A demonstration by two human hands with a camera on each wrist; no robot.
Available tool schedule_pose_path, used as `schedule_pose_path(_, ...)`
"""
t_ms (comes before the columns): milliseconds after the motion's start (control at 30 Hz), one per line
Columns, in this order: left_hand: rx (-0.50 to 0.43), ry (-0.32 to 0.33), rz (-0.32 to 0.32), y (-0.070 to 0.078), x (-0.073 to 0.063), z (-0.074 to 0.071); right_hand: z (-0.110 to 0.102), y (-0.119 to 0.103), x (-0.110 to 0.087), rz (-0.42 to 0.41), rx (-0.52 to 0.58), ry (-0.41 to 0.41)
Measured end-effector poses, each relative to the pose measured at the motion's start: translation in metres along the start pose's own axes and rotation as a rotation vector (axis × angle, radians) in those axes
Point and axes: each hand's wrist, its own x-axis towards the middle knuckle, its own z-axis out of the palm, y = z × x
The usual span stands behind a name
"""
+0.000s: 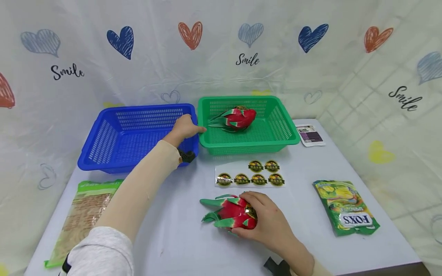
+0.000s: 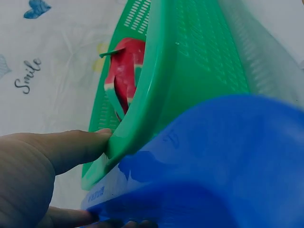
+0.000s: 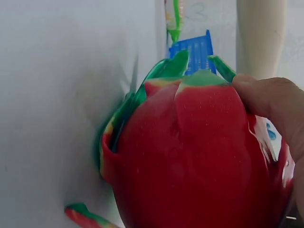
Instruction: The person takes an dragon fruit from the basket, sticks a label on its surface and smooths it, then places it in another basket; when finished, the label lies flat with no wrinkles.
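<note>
My right hand [image 1: 267,218] grips a red dragon fruit [image 1: 232,212] with green leaf tips, low over the white table. A round black-and-gold sticker [image 1: 251,210] shows on the fruit beside the fingers. In the right wrist view, the thumb and glossy red fruit [image 3: 190,152] fill the foreground. At the meeting rims of the blue basket [image 1: 145,168] and the green basket [image 1: 248,148] is my left hand [image 1: 185,127]. Its thumb touches the green rim, and its fingers reach inside the blue one, partly hidden. Another dragon fruit [image 1: 241,119] lies in the green basket.
A sheet of round stickers [image 1: 238,170] lies between the fruit and the green basket. To the right are a green FOX'S bag [image 1: 347,207] and a white-and-purple packet [image 1: 310,135]. A green-edged bag [image 1: 81,211] of brown food lies under the left forearm's side.
</note>
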Motion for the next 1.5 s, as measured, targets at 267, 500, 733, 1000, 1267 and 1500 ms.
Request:
schedule_pose_path(267, 0.016, 0.027, 0.015, -0.001, 0.000, 0.001, -0.009, 0.010, 0.006, -0.001, 0.117, -0.026)
schedule_pose_path(500, 0.008, 0.040, 0.021, -0.001, 0.001, 0.001, -0.026, 0.033, 0.024, -0.010, 0.145, 0.004)
schedule_pose_path(733, 0.009, 0.038, 0.012, -0.004, -0.002, 0.002, -0.053, 0.053, 0.059, -0.013, 0.141, 0.055)
schedule_pose_path(1000, 0.021, 0.045, 0.040, -0.008, -0.006, 0.005, -0.088, 0.067, 0.113, 0.044, 0.181, -0.021)
schedule_pose_path(1267, 0.011, 0.059, 0.047, -0.012, -0.007, 0.008, -0.103, 0.081, 0.177, 0.139, 0.212, -0.097)
schedule_pose_path(1500, 0.012, 0.069, 0.065, -0.008, -0.009, 0.011, -0.099, 0.095, 0.216, 0.181, 0.220, -0.132)
